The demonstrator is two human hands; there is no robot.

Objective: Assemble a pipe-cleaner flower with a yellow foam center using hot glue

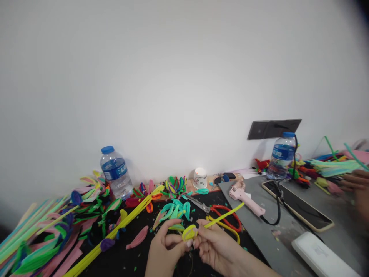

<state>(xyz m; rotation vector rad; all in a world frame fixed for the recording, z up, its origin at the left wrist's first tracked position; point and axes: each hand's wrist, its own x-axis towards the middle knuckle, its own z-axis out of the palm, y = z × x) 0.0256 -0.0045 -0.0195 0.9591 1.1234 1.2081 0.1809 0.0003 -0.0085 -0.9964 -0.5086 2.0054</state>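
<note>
Between my two hands is a yellow pipe cleaner (pixel 188 233), its near part curled into a small round shape with a pale, pinkish middle. A straight length of it runs up and right past the scissors' handles. My left hand (pixel 164 246) pinches the curl's left and lower side with thumb and finger. On the other side my right hand (pixel 217 244) is closed on the curl, thumb and finger pressed together. Scissors (pixel 226 215) with red and yellow handles lie just behind. Turquoise looped petals (pixel 174 211) sit behind my left hand; a pink petal (pixel 137 237) lies left of it.
Yellow pipe cleaners (pixel 127 219) and looped pieces crowd the left. Water bottles (pixel 115 171) (pixel 281 156) stand by the wall, with a paper cup (pixel 200 178) between. Rightward lie a pink glue gun (pixel 248 200), a phone (pixel 298 206) and a white device (pixel 321 254). Another person's hand (pixel 359 188) is far right.
</note>
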